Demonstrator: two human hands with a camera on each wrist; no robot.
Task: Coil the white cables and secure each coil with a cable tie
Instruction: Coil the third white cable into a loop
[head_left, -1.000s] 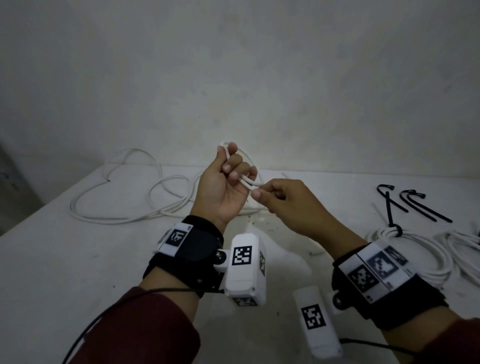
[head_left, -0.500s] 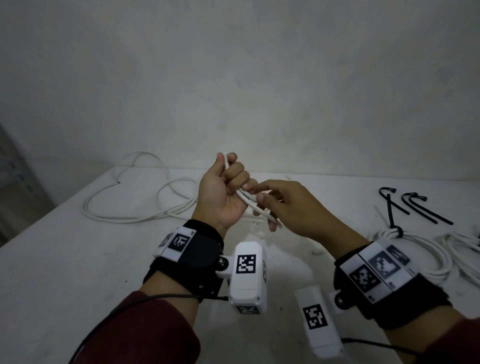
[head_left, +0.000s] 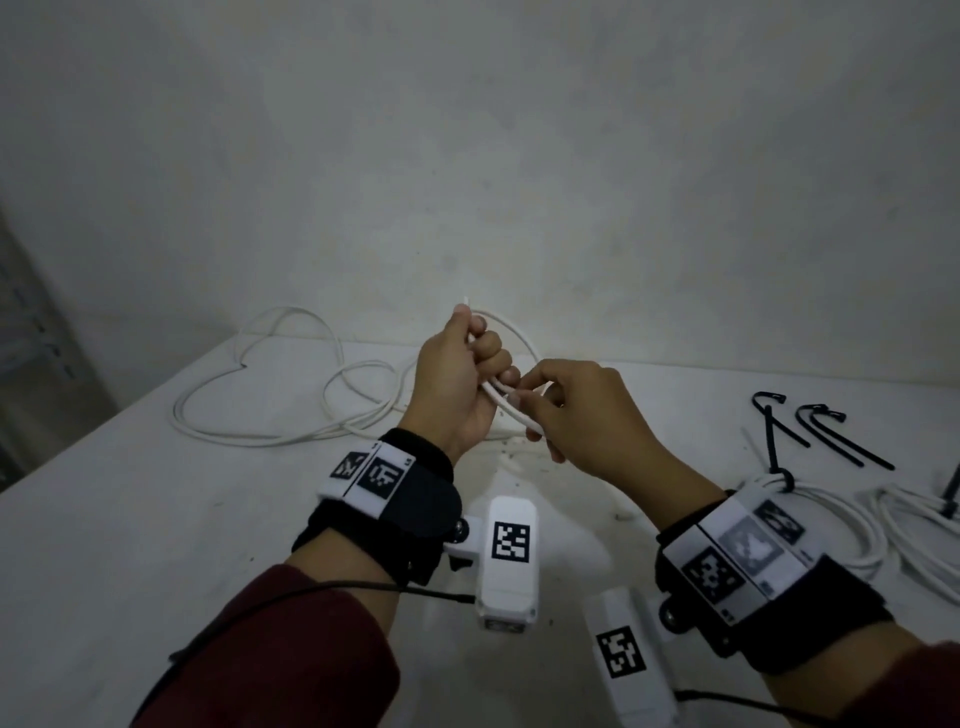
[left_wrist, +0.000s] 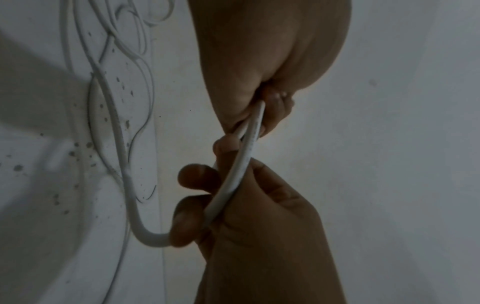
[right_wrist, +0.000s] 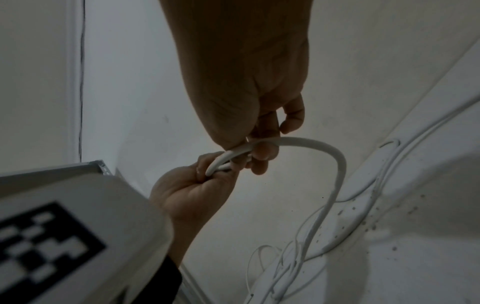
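Note:
My left hand (head_left: 485, 358) is raised above the table, fingers curled round a few strands of the white cable (head_left: 511, 402); one cable end sticks up above the thumb. A loop arcs behind the fist. My right hand (head_left: 527, 405) touches the left one and pinches the same cable just below the fist. In the left wrist view the cable (left_wrist: 244, 158) runs from my left hand (left_wrist: 262, 107) through the right fingers (left_wrist: 197, 179) and bends down to the table. In the right wrist view the cable (right_wrist: 311, 144) arches away from my right hand (right_wrist: 259, 152).
The slack of the cable (head_left: 260, 441) lies in loose loops on the white table (head_left: 130, 545) at the back left. At the right lie two coils (head_left: 841, 519) (head_left: 924, 535) bound with black ties, and loose black cable ties (head_left: 779, 426) (head_left: 841, 441) behind them. A wall stands close behind.
My right hand moved in against the left hand and slid down the strand under the fist. The left hand kept its grip and tipped slightly.

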